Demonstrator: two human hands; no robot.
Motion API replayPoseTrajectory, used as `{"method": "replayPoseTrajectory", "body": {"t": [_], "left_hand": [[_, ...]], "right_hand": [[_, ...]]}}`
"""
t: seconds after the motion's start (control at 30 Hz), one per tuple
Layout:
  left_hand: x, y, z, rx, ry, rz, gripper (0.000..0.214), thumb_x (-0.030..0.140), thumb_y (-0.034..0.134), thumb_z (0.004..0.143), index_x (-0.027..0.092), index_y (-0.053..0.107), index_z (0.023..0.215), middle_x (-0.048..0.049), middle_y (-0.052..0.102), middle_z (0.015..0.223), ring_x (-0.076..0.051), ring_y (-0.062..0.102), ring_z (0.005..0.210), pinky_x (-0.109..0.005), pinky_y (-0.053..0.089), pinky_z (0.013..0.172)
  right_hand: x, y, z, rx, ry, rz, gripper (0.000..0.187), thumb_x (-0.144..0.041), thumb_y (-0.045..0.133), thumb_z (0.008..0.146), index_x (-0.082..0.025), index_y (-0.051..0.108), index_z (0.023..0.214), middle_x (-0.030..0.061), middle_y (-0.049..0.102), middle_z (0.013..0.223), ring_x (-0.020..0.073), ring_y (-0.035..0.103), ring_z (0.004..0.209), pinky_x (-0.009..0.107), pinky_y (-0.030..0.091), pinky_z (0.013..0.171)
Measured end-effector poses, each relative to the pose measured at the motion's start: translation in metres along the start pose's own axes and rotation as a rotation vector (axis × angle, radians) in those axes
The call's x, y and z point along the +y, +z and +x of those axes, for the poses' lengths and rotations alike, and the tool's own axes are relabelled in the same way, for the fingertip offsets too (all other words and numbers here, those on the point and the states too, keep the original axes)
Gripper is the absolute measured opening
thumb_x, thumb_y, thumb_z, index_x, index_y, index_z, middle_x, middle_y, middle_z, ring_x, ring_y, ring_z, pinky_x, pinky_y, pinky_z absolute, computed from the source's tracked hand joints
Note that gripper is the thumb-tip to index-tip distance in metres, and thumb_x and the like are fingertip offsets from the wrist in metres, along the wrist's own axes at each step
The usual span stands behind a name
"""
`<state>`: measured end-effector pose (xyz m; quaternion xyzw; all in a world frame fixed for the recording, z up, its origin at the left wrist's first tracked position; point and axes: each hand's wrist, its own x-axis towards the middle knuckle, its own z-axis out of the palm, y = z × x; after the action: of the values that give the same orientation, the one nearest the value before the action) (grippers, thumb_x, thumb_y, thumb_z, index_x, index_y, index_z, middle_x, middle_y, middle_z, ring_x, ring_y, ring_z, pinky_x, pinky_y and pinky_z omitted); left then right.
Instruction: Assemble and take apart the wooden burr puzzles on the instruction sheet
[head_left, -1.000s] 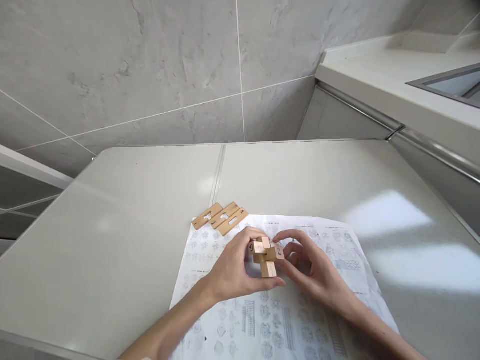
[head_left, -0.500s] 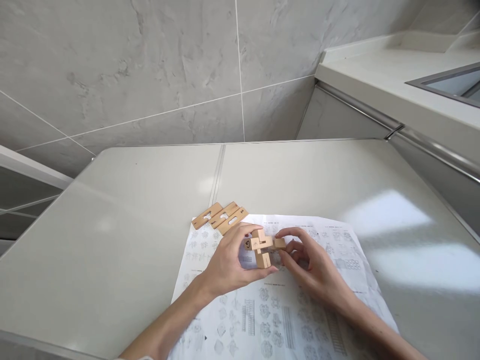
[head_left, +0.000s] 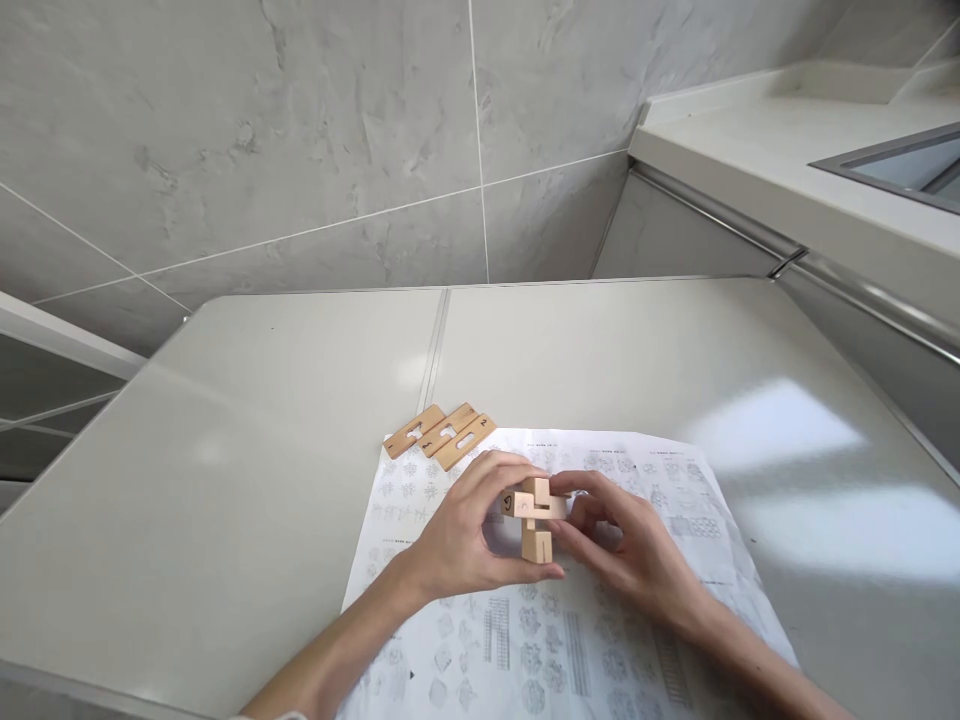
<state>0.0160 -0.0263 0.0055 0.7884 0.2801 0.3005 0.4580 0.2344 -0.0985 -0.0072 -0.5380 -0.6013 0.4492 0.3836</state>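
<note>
Between my two hands is a wooden burr puzzle (head_left: 537, 507) of interlocked notched blocks, held above a printed sheet. My left hand (head_left: 469, 525) is closed on it from the left, with fingers over the top block and the thumb under the lower block. A dark handwritten mark shows on the end facing left. My right hand (head_left: 615, 525) pinches the block end that points right, thumb below and index finger above. Its other fingers are curled, and part of that block is hidden by the fingertips.
Flat wooden pieces with cut-out slots and numbers (head_left: 441, 437) lie at the sheet's upper left corner. The creased instruction sheet (head_left: 555, 590) with puzzle drawings spreads under my hands on a glossy pale table (head_left: 300, 400). A counter (head_left: 765, 150) stands at the right, beside a grey tiled wall.
Both hands and the puzzle have shifted slightly right and down. The puzzle has turned a little, and my right hand's fingers have come closer to its middle.
</note>
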Motion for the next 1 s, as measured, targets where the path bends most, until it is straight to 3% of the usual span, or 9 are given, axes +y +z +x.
{"method": "replayPoseTrajectory", "body": {"t": [0.13,0.27,0.33,0.5,0.6,0.77,0.87,1.0], "left_hand": [[0.0,-0.001,0.001,0.005,0.016,0.005,0.075,0.056,0.099,0.071,0.031,0.065,0.133,-0.0104,0.068,0.127,-0.033,0.068,0.119,-0.05,0.059,0.103],[0.0,-0.007,0.001,0.011,0.03,0.062,0.072,0.051,0.099,0.074,0.03,0.063,0.132,-0.0101,0.068,0.128,-0.033,0.067,0.122,-0.05,0.058,0.104],[0.0,-0.01,0.001,0.051,0.019,0.129,0.07,0.049,0.097,0.077,0.029,0.06,0.133,-0.01,0.068,0.128,-0.032,0.067,0.122,-0.05,0.057,0.104],[-0.003,-0.012,0.001,0.144,0.028,0.406,0.068,0.056,0.096,0.074,0.024,0.059,0.121,-0.0132,0.067,0.13,-0.036,0.065,0.122,-0.055,0.054,0.104],[-0.006,-0.009,0.001,0.148,0.079,0.52,0.065,0.059,0.097,0.068,0.022,0.059,0.106,-0.0158,0.067,0.129,-0.039,0.064,0.121,-0.057,0.053,0.104],[-0.01,-0.005,0.001,0.127,0.091,0.61,0.059,0.061,0.094,0.07,0.021,0.059,0.096,-0.0175,0.069,0.129,-0.041,0.062,0.124,-0.06,0.053,0.106],[-0.013,-0.005,0.0,0.106,0.081,0.659,0.059,0.061,0.093,0.075,0.02,0.063,0.104,-0.018,0.068,0.132,-0.041,0.061,0.125,-0.06,0.054,0.105],[-0.015,-0.006,-0.001,0.075,0.08,0.693,0.064,0.058,0.092,0.079,0.019,0.065,0.122,-0.0164,0.067,0.133,-0.039,0.06,0.126,-0.058,0.055,0.106]], "right_hand": [[0.002,-0.003,0.0,-0.014,0.004,0.027,0.026,-0.049,0.065,0.106,-0.024,0.068,0.113,-0.0012,0.061,0.067,0.0181,0.057,0.06,0.03,0.039,0.053],[-0.003,-0.008,0.001,-0.095,0.044,0.199,0.032,-0.055,0.061,0.108,-0.024,0.066,0.113,-0.0013,0.063,0.069,0.0177,0.058,0.059,0.031,0.042,0.057],[-0.005,-0.01,0.001,-0.054,0.061,0.226,0.033,-0.057,0.061,0.107,-0.024,0.066,0.111,-0.0018,0.062,0.068,0.0177,0.059,0.058,0.031,0.043,0.056],[-0.001,-0.011,0.005,0.254,0.092,-0.005,0.034,-0.058,0.063,0.106,-0.025,0.067,0.11,0.0019,0.066,0.075,0.0209,0.062,0.063,0.033,0.044,0.056],[0.007,-0.009,0.007,0.351,0.101,-0.167,0.032,-0.057,0.063,0.105,-0.026,0.067,0.11,0.0048,0.072,0.086,0.0215,0.063,0.066,0.035,0.047,0.058],[0.015,-0.008,0.007,0.371,0.028,-0.389,0.025,-0.051,0.06,0.107,-0.026,0.067,0.108,0.008,0.073,0.098,0.0257,0.065,0.079,0.039,0.051,0.071],[0.016,-0.007,0.008,0.353,-0.011,-0.438,0.02,-0.045,0.061,0.107,-0.026,0.066,0.106,0.009,0.073,0.101,0.029,0.068,0.092,0.042,0.053,0.08],[0.016,-0.004,0.008,0.331,-0.066,-0.46,0.014,-0.039,0.064,0.104,-0.025,0.065,0.101,0.0064,0.074,0.095,0.0272,0.068,0.086,0.04,0.052,0.074]]}}
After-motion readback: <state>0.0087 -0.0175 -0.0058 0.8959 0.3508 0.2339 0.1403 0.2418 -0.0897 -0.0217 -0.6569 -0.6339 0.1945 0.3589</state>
